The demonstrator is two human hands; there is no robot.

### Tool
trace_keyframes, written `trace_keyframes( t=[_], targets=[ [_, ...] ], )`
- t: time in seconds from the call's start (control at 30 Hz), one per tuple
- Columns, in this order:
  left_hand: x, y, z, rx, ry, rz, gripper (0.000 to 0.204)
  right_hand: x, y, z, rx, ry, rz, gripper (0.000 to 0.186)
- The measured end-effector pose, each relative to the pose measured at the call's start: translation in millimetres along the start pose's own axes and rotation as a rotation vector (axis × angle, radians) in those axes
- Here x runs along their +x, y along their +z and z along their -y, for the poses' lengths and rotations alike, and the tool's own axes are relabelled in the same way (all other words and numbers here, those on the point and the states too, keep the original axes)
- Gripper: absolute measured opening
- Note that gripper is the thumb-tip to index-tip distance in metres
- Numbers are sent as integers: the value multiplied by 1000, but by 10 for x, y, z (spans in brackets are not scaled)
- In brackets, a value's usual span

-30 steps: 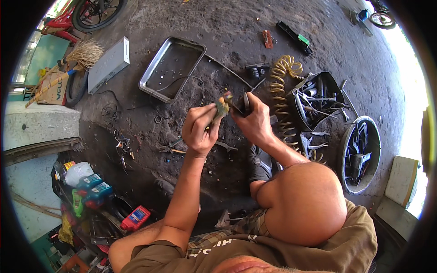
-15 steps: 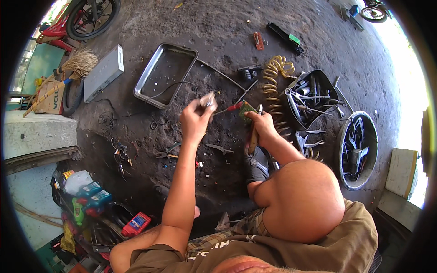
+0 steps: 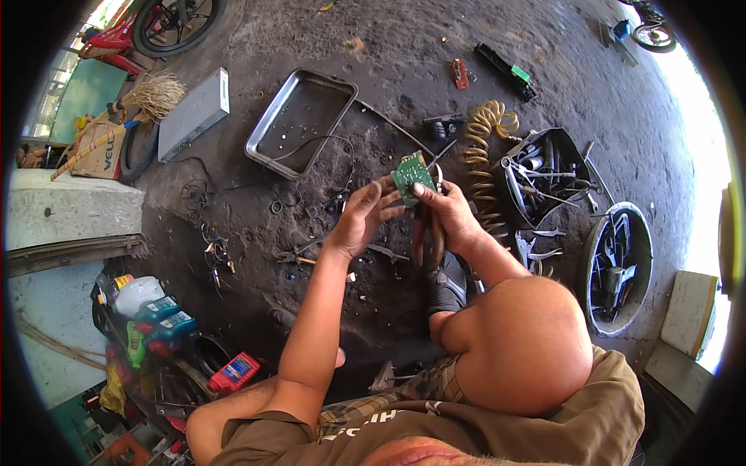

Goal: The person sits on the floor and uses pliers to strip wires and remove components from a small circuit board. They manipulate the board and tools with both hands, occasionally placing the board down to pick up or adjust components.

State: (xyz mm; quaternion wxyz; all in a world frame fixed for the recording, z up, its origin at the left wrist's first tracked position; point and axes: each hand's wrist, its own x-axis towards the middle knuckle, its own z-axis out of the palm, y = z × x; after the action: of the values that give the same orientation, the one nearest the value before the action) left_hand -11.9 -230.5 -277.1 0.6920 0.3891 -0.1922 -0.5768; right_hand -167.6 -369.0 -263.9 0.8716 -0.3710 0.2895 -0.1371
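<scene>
My right hand [image 3: 456,218] grips a small green circuit board [image 3: 409,174] together with pliers [image 3: 431,233], their handles hanging below the board and partly behind it. The thumb lies on the board's face, which shows small solder points or parts. My left hand [image 3: 362,211] is open at the board's lower left, fingers apart and curved upward; whether the fingertips touch the board I cannot tell. Both hands are over the dark, gritty floor, above my shoe [image 3: 444,287].
A steel tray [image 3: 322,77], silver case [image 3: 194,115] and broom [image 3: 151,93] lie ahead-left. Right are a coiled yellow hose [image 3: 483,167], a tool container [image 3: 542,179] and a round tub [image 3: 646,256] of tools. Bottles [image 3: 167,322] cluster lower left; loose tools and bits are scattered around.
My left hand, earlier closed on a small object, has opened and shifted right and down. In my right hand the green board has risen and now faces up in fuller view.
</scene>
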Motion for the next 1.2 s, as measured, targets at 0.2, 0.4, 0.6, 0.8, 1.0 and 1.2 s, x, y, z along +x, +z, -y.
trace_keyframes(
  t=[0.2, 0.4, 0.6, 0.8, 1.0, 1.2],
  targets=[
    [-38, 209, -29, -32, 98, 46, 64, 15, 13, -101, 38, 188, 201, 35],
    [-57, 68, -139, 127, 358, -85, 64, 48, -63, -287, 301, 426, 67, 32],
    [-192, 41, -452, 490, 375, -108, 67, -196, -81, -354, 247, 619, -98, 13],
    [-247, -56, -479, 484, 369, -87, 69, -407, -58, -218, -306, 572, -2, 21],
    [-300, -207, -523, 403, 335, -70, 68, -415, 116, 176, -1039, -15, 185, 39],
    [-318, -181, -563, 441, 314, -70, 68, -419, 299, 307, -1179, -205, 197, 59]
  ],
)
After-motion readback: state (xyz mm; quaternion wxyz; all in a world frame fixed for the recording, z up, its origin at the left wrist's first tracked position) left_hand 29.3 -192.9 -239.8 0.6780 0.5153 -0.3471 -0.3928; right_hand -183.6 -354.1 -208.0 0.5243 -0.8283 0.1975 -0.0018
